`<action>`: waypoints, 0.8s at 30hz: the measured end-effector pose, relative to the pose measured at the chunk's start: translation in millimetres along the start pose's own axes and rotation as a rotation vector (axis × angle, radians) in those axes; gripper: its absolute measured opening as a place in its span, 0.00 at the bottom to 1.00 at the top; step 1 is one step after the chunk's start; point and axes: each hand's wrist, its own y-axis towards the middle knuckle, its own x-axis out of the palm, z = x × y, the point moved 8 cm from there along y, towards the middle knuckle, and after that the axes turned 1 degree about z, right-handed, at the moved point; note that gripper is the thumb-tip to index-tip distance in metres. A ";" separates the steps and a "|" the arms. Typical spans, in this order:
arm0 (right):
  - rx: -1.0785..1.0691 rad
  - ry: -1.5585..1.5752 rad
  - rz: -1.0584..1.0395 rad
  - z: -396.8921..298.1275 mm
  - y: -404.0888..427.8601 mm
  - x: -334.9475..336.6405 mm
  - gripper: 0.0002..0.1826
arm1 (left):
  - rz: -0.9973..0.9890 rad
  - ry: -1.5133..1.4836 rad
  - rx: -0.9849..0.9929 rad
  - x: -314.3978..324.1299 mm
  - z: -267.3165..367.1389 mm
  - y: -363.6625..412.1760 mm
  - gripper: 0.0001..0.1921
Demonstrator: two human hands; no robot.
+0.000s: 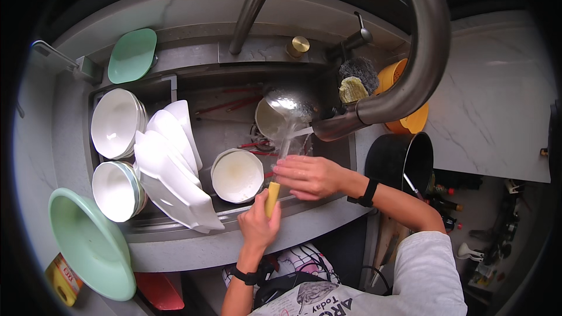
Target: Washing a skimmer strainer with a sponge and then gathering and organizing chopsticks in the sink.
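My left hand (261, 224) grips the yellow handle (272, 199) of a metal ladle (286, 100). Its shiny bowl points away from me over the sink (210, 136). My right hand (311, 177) lies across the shaft with its fingers extended; whether they close around it is hidden. Water runs from the faucet head (338, 125) onto the shaft and splashes. Partly covered by the ladle is a pale bowl (267, 119) near the drain. Nearer me, stacked white bowls (237, 176) sit in the sink. Red chopsticks (235, 104) lie scattered on the sink floor.
Stacked white bowls (115, 123) and leaning white dishes (169, 175) fill the sink's left side. A green basin (90, 243) stands left, a green dish (132, 57) behind. Right are a dark pot (386, 158), yellow strainer (410, 120) and scouring pads (353, 89). The faucet neck (430, 52) arches overhead.
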 end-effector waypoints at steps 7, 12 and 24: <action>0.254 -0.179 0.058 30.3 -14.6 -10.2 0.30 | 0.038 -0.028 0.026 0.3 2.3 0.8 0.19; 0.144 -0.141 0.032 26.8 -10.0 -4.4 0.25 | 0.014 -0.005 -0.003 -0.8 1.9 1.7 0.19; 0.056 -0.172 0.013 7.9 -1.6 4.6 0.25 | 0.054 -0.032 0.001 -0.2 -1.9 1.0 0.20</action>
